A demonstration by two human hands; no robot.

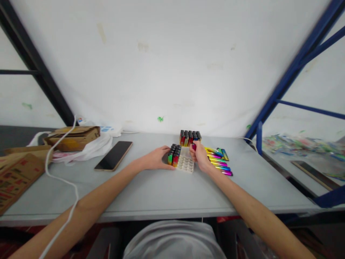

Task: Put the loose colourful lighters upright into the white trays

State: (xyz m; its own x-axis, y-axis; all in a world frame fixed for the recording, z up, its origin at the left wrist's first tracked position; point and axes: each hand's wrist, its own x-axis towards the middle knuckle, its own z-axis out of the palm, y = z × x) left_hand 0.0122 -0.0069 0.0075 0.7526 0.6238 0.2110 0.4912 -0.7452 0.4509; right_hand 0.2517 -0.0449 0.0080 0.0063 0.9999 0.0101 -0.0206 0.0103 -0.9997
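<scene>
A white tray (185,164) with round slots lies on the table, several upright black-topped lighters (174,155) filling its left part. My left hand (159,158) is at the tray's left end, thumb and fingers spread around the standing lighters. Over the tray's right side my right hand (198,154) is closed around a lighter with a dark red end (194,146). Shiny yellow, blue and magenta lighters (221,163) lie flat just right of my right hand. Behind the tray stands a block of upright lighters (190,138).
A dark-screened phone (113,155) lies left of my left hand. Cardboard boxes (74,138) and white plastic bags (94,149) sit farther left. A white cable (64,181) hangs across the left side. Blue metal framing (285,79) rises at the right.
</scene>
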